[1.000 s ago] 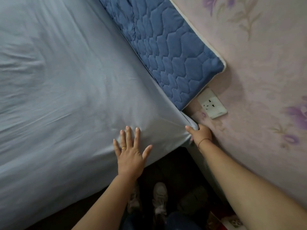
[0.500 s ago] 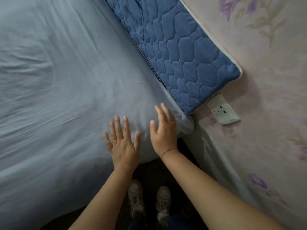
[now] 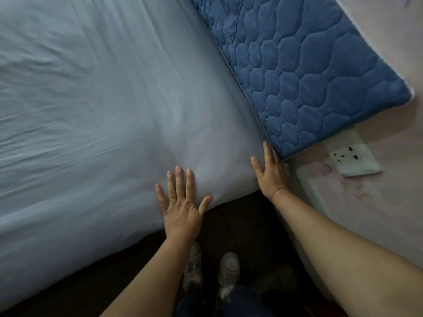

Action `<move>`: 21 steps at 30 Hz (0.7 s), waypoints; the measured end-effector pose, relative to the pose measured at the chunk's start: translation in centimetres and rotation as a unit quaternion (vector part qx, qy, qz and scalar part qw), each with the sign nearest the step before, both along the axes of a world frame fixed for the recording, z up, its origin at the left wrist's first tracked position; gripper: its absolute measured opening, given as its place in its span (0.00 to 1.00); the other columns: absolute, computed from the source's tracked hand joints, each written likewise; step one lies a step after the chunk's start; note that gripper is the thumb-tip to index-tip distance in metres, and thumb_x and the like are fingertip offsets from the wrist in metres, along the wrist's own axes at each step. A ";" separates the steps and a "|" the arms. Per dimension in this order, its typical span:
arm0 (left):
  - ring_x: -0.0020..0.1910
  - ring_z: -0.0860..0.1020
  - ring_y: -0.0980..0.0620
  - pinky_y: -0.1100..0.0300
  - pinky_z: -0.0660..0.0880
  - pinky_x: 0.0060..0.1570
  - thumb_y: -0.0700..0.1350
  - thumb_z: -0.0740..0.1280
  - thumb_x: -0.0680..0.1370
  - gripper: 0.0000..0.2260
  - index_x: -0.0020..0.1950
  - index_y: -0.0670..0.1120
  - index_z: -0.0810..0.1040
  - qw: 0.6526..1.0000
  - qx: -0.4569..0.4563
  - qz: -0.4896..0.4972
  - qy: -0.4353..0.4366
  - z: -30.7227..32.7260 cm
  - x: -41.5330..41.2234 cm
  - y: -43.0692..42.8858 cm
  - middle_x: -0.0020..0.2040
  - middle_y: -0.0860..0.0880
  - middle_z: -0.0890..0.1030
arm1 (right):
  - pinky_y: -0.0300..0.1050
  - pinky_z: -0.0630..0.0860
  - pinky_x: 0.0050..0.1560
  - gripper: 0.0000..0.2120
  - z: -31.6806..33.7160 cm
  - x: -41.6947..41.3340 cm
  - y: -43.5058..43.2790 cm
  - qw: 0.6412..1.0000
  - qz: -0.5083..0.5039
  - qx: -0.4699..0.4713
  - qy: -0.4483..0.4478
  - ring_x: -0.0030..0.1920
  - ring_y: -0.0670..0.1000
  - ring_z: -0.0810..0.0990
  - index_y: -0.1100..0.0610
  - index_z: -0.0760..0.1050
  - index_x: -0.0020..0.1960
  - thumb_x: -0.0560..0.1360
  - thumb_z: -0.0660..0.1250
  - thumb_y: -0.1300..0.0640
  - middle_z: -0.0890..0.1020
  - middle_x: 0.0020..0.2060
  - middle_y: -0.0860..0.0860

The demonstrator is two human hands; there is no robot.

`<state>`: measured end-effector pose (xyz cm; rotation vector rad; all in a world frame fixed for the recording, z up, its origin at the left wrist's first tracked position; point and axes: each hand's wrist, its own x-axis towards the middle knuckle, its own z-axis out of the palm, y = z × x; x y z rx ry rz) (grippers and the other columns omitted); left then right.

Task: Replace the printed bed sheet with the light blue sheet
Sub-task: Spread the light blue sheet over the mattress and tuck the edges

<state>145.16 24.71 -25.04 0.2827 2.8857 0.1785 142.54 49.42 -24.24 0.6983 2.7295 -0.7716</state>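
- Light blue sheet (image 3: 103, 99) covers all the mattress surface in view, up to the corner beside the quilted blue pad (image 3: 309, 72); creases show at the left.
- Printed sheet: not in view.
- Left hand (image 3: 180, 209): flat, fingers spread, pressing the sheet near the bed edge.
- Right hand (image 3: 271, 172): fingers straight, laid along the corner against the pad, holding nothing.
- Judged outstanding: smoothing and corner tucking; other corners are out of view.
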 end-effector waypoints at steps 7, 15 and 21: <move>0.79 0.40 0.50 0.48 0.37 0.75 0.68 0.37 0.79 0.35 0.80 0.50 0.46 0.994 0.087 0.050 -0.048 2.1 7.0 0.1 0.81 0.48 0.44 | 0.54 0.53 0.75 0.40 2.6 4.3 -0.8 0.998 -0.045 0.037 -0.020 0.76 0.58 0.57 0.57 0.51 0.79 0.75 0.43 0.32 0.57 0.77 0.58; 0.77 0.59 0.45 0.45 0.52 0.76 0.69 0.53 0.77 0.37 0.80 0.49 0.54 0.289 0.668 0.659 -0.190 8.3 3.8 0.2 0.79 0.46 0.59 | 0.53 0.61 0.74 0.37 6.3 4.5 -16.4 0.878 -0.329 -0.337 0.090 0.74 0.56 0.62 0.62 0.56 0.76 0.77 0.65 0.45 0.62 0.74 0.59; 0.76 0.62 0.46 0.43 0.51 0.75 0.74 0.56 0.72 0.44 0.79 0.48 0.57 0.158 0.738 0.623 -0.206 6.3 1.6 -1.3 0.76 0.46 0.64 | 0.54 0.72 0.64 0.36 4.8 1.5 -15.6 0.676 -0.504 -0.536 0.037 0.65 0.56 0.74 0.57 0.61 0.74 0.74 0.65 0.38 0.72 0.69 0.54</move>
